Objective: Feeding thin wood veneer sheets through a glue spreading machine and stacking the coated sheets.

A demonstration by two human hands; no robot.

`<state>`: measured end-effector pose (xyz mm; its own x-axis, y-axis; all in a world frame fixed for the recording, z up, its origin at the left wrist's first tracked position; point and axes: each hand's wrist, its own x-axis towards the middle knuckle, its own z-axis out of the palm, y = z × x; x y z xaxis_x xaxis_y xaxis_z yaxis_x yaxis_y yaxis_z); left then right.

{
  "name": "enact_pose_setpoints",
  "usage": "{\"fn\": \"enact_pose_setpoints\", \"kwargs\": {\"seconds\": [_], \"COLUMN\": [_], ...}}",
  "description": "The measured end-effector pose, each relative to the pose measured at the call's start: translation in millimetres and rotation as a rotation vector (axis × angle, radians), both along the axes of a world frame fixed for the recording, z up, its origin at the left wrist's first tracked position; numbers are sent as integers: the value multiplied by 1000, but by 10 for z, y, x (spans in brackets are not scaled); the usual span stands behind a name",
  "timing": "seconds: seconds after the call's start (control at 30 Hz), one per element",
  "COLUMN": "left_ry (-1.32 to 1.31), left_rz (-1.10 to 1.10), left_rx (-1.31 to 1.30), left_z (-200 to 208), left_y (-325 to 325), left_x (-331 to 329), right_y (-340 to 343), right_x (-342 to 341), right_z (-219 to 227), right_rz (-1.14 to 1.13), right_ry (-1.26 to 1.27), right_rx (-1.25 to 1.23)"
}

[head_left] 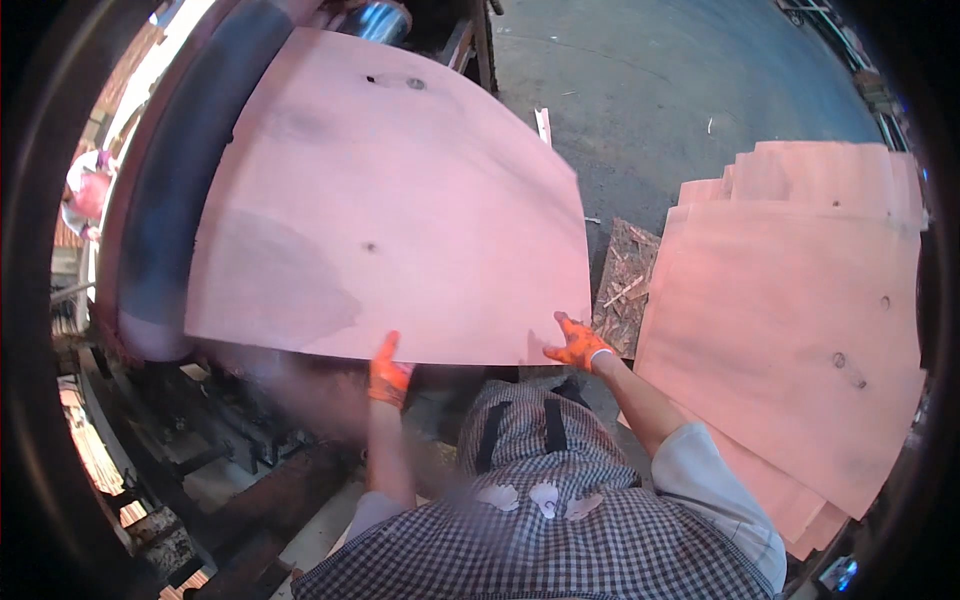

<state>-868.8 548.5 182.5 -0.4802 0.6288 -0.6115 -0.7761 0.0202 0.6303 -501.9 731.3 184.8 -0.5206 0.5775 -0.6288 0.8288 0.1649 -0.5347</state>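
Note:
A large, thin, pinkish wood veneer sheet [430, 190] with a few small knots spreads out before me. Its left edge lies against a long dark roller. My left hand [390, 378], in an orange glove, grips the near edge, thumb on top and the other fingers hidden underneath. At the near right corner, my right hand [578, 345], also in an orange glove, holds the veneer sheet with its thumb toward the edge; part of its grip is hidden.
To my right stands a stack of veneer sheets [790, 290] with uneven edges. Between it and the held sheet lies a board strewn with wood scraps [627, 285]. The dark roller [190, 200] and machine frame [200, 420] fill the left. Another person [88, 195] is at the far left.

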Motion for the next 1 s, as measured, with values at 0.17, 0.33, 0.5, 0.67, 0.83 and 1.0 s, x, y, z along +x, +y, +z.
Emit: {"fn": "enact_pose_setpoints", "kwargs": {"seconds": [0.17,0.33,0.5,0.67,0.83,1.0], "left_ry": [980,1345,385,989,1225,1407], "left_rz": [-744,-1064,-1418,-1561,-1621,-860], "left_rx": [129,130,952,1389,858,384], "left_z": [1178,2434,3224,3016,2413,1958], "left_y": [1563,2998,2447,2008,2061,2097], "left_x": [1443,4003,5338,5544,4596,2559], "right_y": [-276,-423,-511,-770,-640,-290], "right_x": [287,1275,4371,5407,5669,5805], "right_z": [-210,192,902,3457,2714,1018], "right_rz": [-124,-1238,-1290,-1480,-1207,-1287], "right_ry": [127,293,74,-356,-542,-773], "right_rx": [214,530,493,1972,1545,1046]}}
